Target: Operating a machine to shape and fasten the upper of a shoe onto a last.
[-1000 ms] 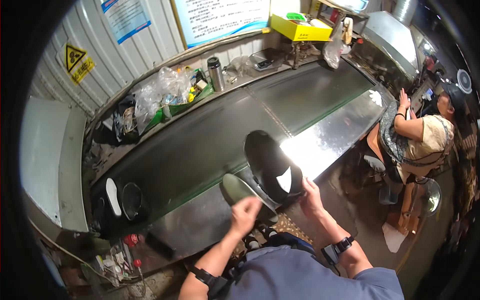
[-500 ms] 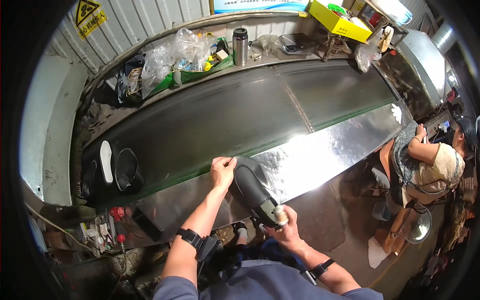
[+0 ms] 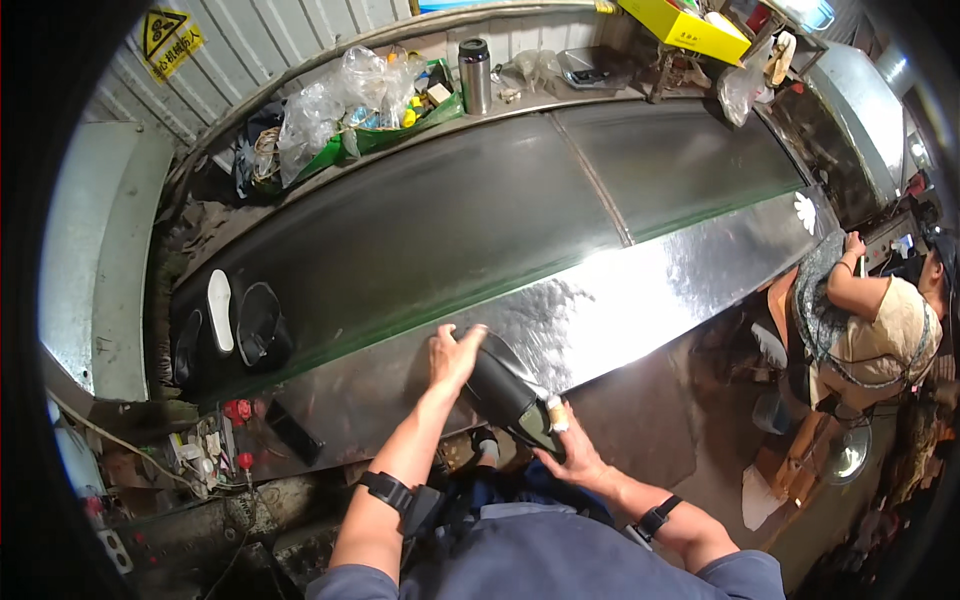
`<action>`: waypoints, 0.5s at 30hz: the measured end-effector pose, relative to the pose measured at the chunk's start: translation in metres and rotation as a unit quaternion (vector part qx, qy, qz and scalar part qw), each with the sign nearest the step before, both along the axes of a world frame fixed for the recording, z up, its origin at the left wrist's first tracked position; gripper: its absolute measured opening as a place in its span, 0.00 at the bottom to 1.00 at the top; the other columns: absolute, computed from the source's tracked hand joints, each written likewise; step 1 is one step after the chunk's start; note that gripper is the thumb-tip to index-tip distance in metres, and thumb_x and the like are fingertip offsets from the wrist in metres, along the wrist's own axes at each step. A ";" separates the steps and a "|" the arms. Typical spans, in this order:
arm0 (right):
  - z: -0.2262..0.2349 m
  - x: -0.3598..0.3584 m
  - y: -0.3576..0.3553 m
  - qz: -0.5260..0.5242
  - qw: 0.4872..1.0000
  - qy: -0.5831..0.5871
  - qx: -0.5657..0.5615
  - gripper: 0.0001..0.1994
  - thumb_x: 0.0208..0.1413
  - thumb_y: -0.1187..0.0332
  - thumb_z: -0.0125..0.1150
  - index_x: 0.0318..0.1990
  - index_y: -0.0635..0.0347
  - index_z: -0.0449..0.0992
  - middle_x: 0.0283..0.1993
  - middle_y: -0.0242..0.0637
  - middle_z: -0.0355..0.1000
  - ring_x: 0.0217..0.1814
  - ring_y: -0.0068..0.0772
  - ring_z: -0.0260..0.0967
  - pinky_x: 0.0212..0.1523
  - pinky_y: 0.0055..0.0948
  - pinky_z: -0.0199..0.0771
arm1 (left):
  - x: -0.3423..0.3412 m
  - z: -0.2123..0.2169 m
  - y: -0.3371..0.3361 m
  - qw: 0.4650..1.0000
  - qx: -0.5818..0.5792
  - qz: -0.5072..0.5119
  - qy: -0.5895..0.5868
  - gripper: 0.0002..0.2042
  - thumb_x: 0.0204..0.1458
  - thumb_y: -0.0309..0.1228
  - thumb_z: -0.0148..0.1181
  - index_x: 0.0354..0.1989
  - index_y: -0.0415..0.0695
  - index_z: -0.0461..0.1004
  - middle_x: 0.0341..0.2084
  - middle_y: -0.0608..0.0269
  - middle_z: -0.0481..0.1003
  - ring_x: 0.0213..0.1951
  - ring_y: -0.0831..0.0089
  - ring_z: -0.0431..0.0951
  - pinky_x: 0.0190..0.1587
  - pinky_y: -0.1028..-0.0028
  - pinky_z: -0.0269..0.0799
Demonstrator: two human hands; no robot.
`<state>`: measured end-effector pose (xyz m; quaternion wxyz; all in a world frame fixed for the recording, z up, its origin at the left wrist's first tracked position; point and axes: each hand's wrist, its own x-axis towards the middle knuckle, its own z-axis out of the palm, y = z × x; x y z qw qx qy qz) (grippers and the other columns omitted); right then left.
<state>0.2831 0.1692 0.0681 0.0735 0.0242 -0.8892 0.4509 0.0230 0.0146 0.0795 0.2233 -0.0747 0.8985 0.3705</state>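
A black shoe upper [image 3: 497,385], stretched over an olive-green last [image 3: 537,424], lies tilted between my hands above the metal ledge's near edge. My left hand [image 3: 456,358] is closed over its far end, thumb and fingers apart on the black surface. At the near end, my right hand [image 3: 578,450] grips the side where the green last shows. A beige, white-tipped cylinder [image 3: 558,413] stands at that hand's fingers; I cannot tell whether it is a wrapped finger or a separate piece. Part of the right fingers is hidden under the shoe.
A white sole [image 3: 220,312] and black shoe pieces [image 3: 262,325] lie at the left on the dark conveyor belt [image 3: 420,220]. A shiny metal ledge [image 3: 680,260] runs before it. A steel flask [image 3: 475,78] and plastic bags [image 3: 350,95] stand behind. Another person [image 3: 875,310] works at right.
The shoe upper has rolled between my hands and shows a different side. My left fingers have spread more over its end. The whole view has shifted slightly.
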 end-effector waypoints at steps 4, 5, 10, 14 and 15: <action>-0.002 -0.004 0.001 0.000 0.997 -0.031 -0.074 0.44 0.52 0.65 0.74 0.71 0.72 0.55 0.71 0.63 0.57 0.77 0.64 0.52 0.76 0.47 0.52 | 0.010 0.000 0.021 0.989 -0.112 -0.048 0.078 0.33 0.44 0.52 0.70 0.51 0.40 0.70 0.50 0.40 0.75 0.51 0.44 0.77 0.54 0.51 0.73; -0.004 -0.006 0.003 -0.011 0.991 -0.049 -0.126 0.43 0.52 0.65 0.74 0.71 0.72 0.56 0.71 0.61 0.58 0.76 0.63 0.53 0.76 0.47 0.53 | 0.009 -0.002 0.022 0.991 -0.089 -0.043 0.094 0.32 0.44 0.52 0.70 0.50 0.40 0.71 0.48 0.41 0.76 0.50 0.45 0.77 0.54 0.52 0.73; -0.008 -0.010 0.006 0.002 0.992 -0.053 -0.114 0.42 0.50 0.64 0.74 0.69 0.74 0.58 0.70 0.63 0.59 0.76 0.63 0.54 0.76 0.45 0.52 | -0.001 -0.010 0.010 0.993 -0.031 0.009 0.113 0.24 0.44 0.50 0.69 0.37 0.40 0.76 0.36 0.44 0.81 0.42 0.45 0.81 0.47 0.52 0.75; 0.013 -0.009 0.014 0.097 0.965 -0.080 -0.228 0.51 0.56 0.57 0.72 0.76 0.72 0.43 0.79 0.62 0.41 0.83 0.54 0.37 0.79 0.44 0.38 | 0.014 0.004 -0.009 0.992 0.032 0.052 0.109 0.21 0.44 0.47 0.71 0.33 0.39 0.77 0.30 0.46 0.81 0.36 0.49 0.83 0.42 0.56 0.76; 0.020 -0.013 0.017 0.112 0.941 -0.115 -0.298 0.54 0.59 0.56 0.69 0.77 0.69 0.32 0.81 0.57 0.38 0.84 0.50 0.36 0.80 0.42 0.37 | 0.020 0.010 -0.015 0.992 0.037 0.068 0.100 0.21 0.44 0.46 0.71 0.33 0.39 0.77 0.29 0.46 0.81 0.36 0.51 0.83 0.41 0.57 0.76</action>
